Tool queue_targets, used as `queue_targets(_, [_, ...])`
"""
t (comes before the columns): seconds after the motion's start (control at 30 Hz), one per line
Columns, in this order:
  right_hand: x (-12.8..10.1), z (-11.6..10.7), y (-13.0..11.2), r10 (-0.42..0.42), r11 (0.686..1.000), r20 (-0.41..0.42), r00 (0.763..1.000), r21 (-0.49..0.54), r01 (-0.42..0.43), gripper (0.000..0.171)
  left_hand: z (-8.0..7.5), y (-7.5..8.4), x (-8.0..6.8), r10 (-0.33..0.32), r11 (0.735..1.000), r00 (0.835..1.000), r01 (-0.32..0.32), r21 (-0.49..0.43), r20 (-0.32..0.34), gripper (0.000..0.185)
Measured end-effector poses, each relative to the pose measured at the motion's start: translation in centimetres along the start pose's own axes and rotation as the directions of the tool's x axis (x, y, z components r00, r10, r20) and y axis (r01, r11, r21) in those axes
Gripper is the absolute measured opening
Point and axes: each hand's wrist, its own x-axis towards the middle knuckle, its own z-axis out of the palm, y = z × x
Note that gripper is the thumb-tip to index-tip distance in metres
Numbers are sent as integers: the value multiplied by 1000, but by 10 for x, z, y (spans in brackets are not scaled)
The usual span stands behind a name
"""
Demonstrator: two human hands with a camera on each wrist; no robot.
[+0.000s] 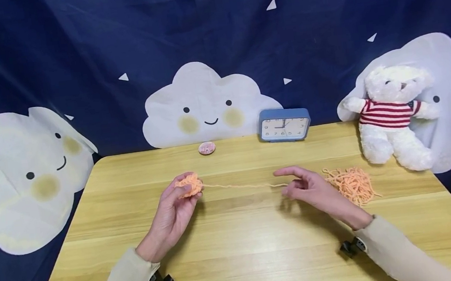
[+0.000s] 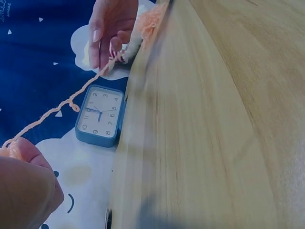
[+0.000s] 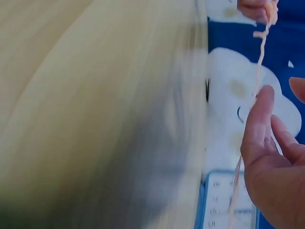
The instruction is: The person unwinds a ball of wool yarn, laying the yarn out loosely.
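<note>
In the head view my left hand [image 1: 175, 211] grips a small wound bundle of peach yarn [image 1: 189, 185], thumb pressed on its front. From the bundle a yarn strand [image 1: 241, 186] stretches nearly straight across to my right hand [image 1: 312, 193]. The right index finger points out to the left, while the other fingers curl near the thumb where the strand meets them. Seen from the right wrist, the strand [image 3: 261, 62] passes behind the fingers and comes out below. A loose heap of peach yarn [image 1: 353, 186] lies on the table beyond the right hand.
A blue alarm clock [image 1: 284, 125] and a small pink round item [image 1: 207, 148] sit along the back of the wooden table [image 1: 239, 259]. A white teddy bear [image 1: 392, 117] in a striped shirt is at the right rear. Behind hangs a dark blue curtain [image 1: 229, 28].
</note>
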Motion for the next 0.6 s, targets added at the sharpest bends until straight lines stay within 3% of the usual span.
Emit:
queue_targets(0.17, [13, 22, 0, -29, 997, 132, 991, 76, 19, 58, -1, 0, 0, 1, 1000, 1000, -1, 14, -9, 32])
queue_targets(0.27, [19, 31, -1, -36, 996, 156, 987, 81, 23, 58, -1, -1, 0, 0, 1000, 1000, 0, 13, -2, 33])
queue_targets(0.4, [21, 38, -2, -12, 998, 120, 993, 67, 4, 51, 0, -2, 0, -3, 1000, 1000, 3, 23, 7, 34])
queue_targets(0.6, [13, 31, -3, 9, 999, -23, 1000, -39, -10, 32, -1, 0, 0, -9, 999, 1000, 9, 45, -6, 34])
